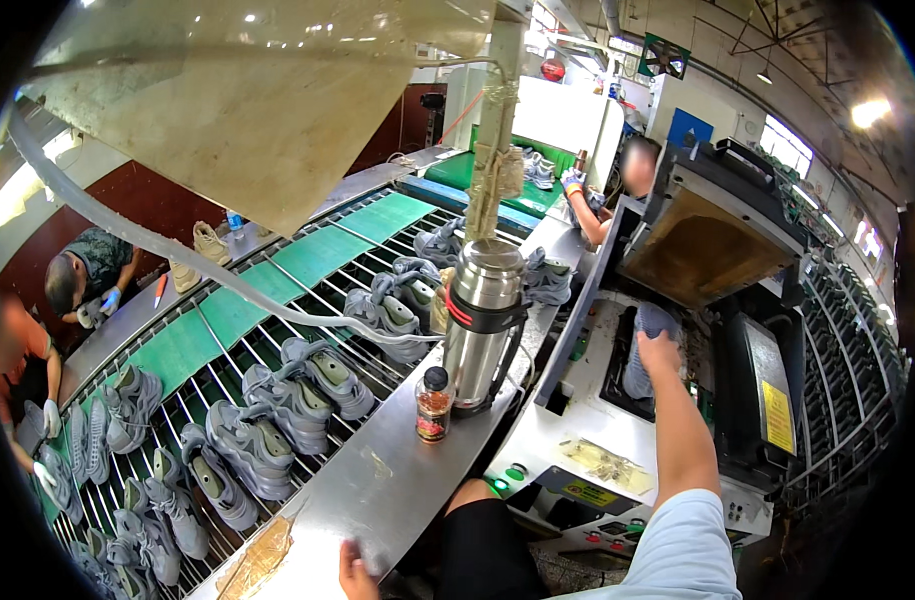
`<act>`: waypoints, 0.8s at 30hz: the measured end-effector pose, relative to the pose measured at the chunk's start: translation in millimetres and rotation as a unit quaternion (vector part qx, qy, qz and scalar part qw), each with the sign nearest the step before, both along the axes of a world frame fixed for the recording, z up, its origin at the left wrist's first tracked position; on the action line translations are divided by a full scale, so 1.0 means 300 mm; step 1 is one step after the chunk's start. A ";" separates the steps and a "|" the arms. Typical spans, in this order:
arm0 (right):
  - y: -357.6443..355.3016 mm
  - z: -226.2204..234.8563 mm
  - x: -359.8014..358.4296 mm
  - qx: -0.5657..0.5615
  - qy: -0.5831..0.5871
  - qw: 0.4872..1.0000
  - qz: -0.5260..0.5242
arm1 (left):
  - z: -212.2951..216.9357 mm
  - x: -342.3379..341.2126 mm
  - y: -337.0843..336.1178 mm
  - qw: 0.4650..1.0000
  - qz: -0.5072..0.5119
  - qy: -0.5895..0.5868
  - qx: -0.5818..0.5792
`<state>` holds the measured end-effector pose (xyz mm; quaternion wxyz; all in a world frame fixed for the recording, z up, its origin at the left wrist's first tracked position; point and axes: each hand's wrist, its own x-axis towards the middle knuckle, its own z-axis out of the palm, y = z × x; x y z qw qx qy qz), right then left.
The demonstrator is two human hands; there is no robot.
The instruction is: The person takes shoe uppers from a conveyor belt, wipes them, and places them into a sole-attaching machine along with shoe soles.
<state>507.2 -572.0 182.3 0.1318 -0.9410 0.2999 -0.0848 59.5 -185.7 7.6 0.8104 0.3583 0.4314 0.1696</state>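
Head view: we look down at a shoe factory line. Our right hand (660, 352) reaches forward into the open bay of a white press machine (618, 425), resting on a grey shoe (646, 335) that sits inside it; the fingers lie over the shoe, but we cannot tell whether they grip it. Our left hand (356, 572) shows only partly at the lower edge, lying flat and open on the steel desk (388, 480), holding nothing. On that desk, well ahead of the left hand, stand a small bottle with a black cap (434, 404) and, just behind it, a tall steel flask (483, 320). To the left of the desk runs a conveyor of rods and green mats (233, 312), carrying many grey sneakers (278, 420). Across the conveyor, two people (48, 330) bend over their work, and another person (618, 190) stands at the far end beside the machine.
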 end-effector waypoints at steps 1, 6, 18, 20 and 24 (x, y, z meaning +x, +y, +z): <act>-0.001 -0.017 -0.038 -0.019 -0.007 0.999 0.027 | -0.193 0.018 -0.020 0.975 -0.082 0.003 0.209; -0.070 -0.258 -0.440 -0.233 -0.203 0.918 0.249 | -0.209 0.346 -0.332 0.932 -0.292 -0.179 0.116; 0.283 -0.574 -1.450 0.358 -0.088 0.807 0.461 | -0.188 0.378 -0.289 0.882 -0.420 -0.196 -0.085; 0.353 -0.566 -1.435 0.348 -0.041 0.759 0.549 | -0.148 0.256 -0.170 0.904 -0.384 -0.187 0.008; 0.553 -0.694 -1.271 0.356 0.002 0.693 0.627 | -0.112 -0.012 0.182 0.948 -0.234 -0.170 0.128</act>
